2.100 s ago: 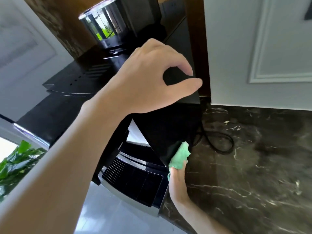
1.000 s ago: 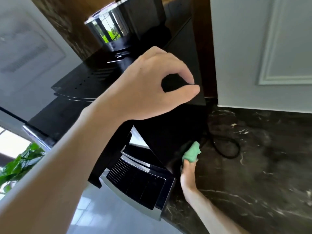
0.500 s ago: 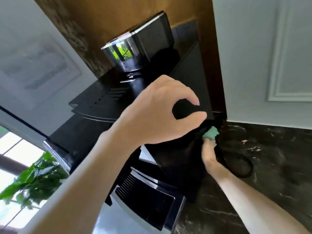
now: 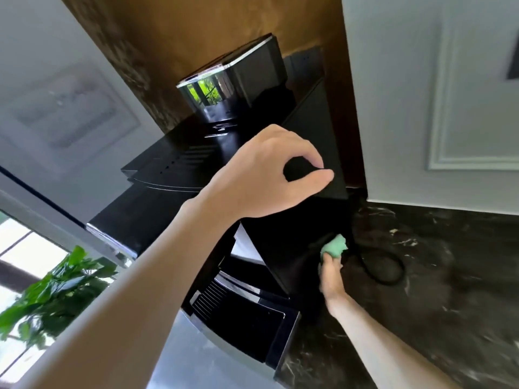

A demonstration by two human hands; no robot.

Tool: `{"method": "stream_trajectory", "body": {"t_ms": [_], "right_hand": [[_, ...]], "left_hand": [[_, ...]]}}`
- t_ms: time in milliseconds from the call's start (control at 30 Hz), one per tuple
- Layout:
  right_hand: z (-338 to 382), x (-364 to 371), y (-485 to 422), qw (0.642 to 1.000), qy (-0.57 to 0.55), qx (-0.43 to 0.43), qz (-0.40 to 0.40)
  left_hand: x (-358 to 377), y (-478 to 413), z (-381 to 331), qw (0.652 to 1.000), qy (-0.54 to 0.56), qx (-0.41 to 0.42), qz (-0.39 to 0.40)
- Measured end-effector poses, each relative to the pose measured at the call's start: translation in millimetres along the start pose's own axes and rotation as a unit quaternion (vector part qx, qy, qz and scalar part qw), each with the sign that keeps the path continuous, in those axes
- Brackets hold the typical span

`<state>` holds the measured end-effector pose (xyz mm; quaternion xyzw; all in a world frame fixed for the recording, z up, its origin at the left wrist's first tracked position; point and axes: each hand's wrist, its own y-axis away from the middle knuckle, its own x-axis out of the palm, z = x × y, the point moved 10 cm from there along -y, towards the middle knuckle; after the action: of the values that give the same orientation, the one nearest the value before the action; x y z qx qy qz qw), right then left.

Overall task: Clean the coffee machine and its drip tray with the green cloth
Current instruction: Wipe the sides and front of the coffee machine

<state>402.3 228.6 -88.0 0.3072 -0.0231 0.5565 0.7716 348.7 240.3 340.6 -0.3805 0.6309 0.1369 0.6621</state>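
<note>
Right hand [image 4: 331, 272] with green cloth [image 4: 334, 245] dropped lower; cord [image 4: 379, 265] beside.

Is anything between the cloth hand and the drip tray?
Yes. The right hand holds the green cloth against the coffee machine's right side panel; the machine's front corner stands between it and the drip tray, lower left.
</note>
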Motion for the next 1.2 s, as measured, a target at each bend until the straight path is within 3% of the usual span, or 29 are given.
{"method": "stream_trajectory", "body": {"t_ms": [167, 333, 533, 700, 800, 900, 967, 1033, 1133, 1200], "right_hand": [[-24, 1, 70, 0.997, 0.065, 0.018, -0.041], [-2, 0, 135, 0.995, 0.051, -0.054, -0.067], [-26, 24, 186, 0.981, 0.147, -0.108, -0.068], [-38, 26, 205, 0.935, 0.251, -0.158, -0.194], [-34, 34, 231, 0.913, 0.239, -0.214, -0.253], [-21, 53, 240, 0.887, 0.283, -0.266, -0.249], [-13, 76, 232, 0.850, 0.368, -0.311, -0.214], [-19, 97, 224, 0.783, 0.482, -0.345, -0.188], [-33, 111, 221, 0.663, 0.615, -0.374, -0.206], [-39, 114, 220, 0.614, 0.658, -0.379, -0.217]], "left_hand": [[-5, 8, -3, 0.999, -0.042, -0.008, -0.002], [-27, 45, -6, 0.995, -0.094, 0.022, 0.010], [-83, 141, -13, 0.994, -0.055, 0.073, -0.064], [-128, 237, -2, 0.976, -0.020, 0.112, -0.184], [-147, 293, 29, 0.961, 0.003, 0.095, -0.262], [-138, 339, 78, 0.949, 0.026, 0.058, -0.307], [-118, 361, 115, 0.952, 0.032, 0.023, -0.302], [-86, 372, 158, 0.964, 0.031, -0.037, -0.262], [-28, 376, 216, 0.975, 0.029, -0.159, -0.152], [18, 377, 252, 0.969, 0.040, -0.233, -0.067]]}}
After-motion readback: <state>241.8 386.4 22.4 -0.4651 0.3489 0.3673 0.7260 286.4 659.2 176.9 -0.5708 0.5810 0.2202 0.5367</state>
